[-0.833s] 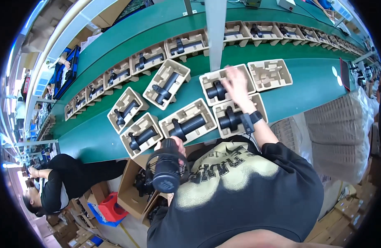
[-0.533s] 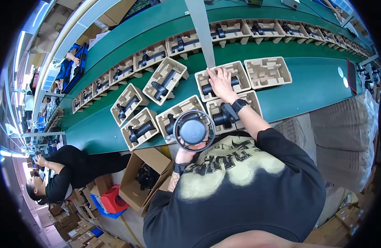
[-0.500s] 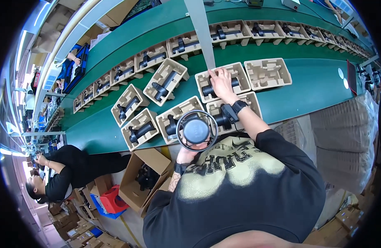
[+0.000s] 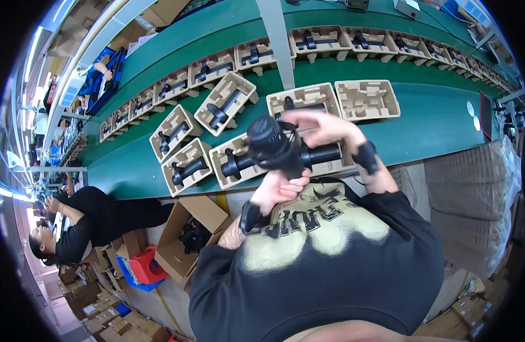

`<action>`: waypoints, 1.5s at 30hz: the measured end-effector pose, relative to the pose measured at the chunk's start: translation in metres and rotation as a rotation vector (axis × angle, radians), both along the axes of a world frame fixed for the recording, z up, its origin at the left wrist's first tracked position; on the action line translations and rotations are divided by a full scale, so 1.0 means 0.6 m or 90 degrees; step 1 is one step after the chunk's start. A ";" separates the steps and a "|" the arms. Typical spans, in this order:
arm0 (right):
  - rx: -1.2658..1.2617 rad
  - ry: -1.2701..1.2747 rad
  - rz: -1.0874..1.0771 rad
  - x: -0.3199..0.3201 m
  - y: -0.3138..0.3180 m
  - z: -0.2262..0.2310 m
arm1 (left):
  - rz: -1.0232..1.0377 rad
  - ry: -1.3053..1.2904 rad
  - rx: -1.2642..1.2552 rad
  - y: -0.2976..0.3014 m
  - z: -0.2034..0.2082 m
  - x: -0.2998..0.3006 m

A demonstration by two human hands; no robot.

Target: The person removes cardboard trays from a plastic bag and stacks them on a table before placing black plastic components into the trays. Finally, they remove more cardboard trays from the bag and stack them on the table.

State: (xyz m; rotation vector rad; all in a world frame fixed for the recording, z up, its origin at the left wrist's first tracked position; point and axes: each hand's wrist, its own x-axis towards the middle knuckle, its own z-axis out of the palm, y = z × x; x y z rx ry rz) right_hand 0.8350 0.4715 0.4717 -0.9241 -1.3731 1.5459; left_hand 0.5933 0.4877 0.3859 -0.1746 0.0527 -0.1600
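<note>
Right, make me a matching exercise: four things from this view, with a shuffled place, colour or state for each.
1. Left hand
2. Bench top
3. Open cardboard box
4. Left wristband

A. Green
B. Off the bench, with black parts inside
C. Black, worn by the person
D. Gripping the lower end of a black device

Pairs: 1-D, 2-A, 3-B, 4-C

Before me the green bench (image 4: 433,125) carries a loose cluster of tan moulded trays (image 4: 367,104) — and a long tray row (image 4: 325,51) stands on the darker strip (image 4: 319,71) behind.
</note>
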 end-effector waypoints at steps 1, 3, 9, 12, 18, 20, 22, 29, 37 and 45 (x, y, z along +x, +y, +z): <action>-0.046 0.103 0.070 -0.019 -0.039 0.004 | -0.118 -0.063 -0.059 -0.001 -0.013 0.029; -0.089 0.195 0.121 -0.024 -0.079 0.027 | -0.255 -0.137 -0.116 0.008 -0.010 0.068; 0.198 -0.624 -0.567 0.104 -0.123 0.016 | -0.077 0.204 0.479 0.015 0.100 0.063; 0.229 -0.908 -0.609 0.201 -0.118 -0.028 | 0.009 0.331 0.629 0.020 0.095 0.037; 0.207 -0.863 -0.516 0.242 -0.099 -0.151 | 0.285 0.584 0.982 0.058 0.033 -0.042; 0.153 -0.871 -0.511 0.209 -0.072 -0.176 | 0.393 0.672 1.015 0.082 0.034 -0.089; 0.147 -0.866 -0.492 0.185 -0.050 -0.181 | 0.454 0.735 1.033 0.109 0.031 -0.128; 0.086 -0.939 -0.589 0.084 -0.075 -0.186 | 0.371 0.884 1.572 0.271 0.069 -0.120; -0.107 -0.986 -0.675 0.059 -0.038 -0.181 | -0.080 0.516 1.999 0.344 -0.027 -0.060; -0.160 -1.034 -0.696 0.060 -0.017 -0.168 | -0.034 0.425 1.879 0.295 -0.014 -0.095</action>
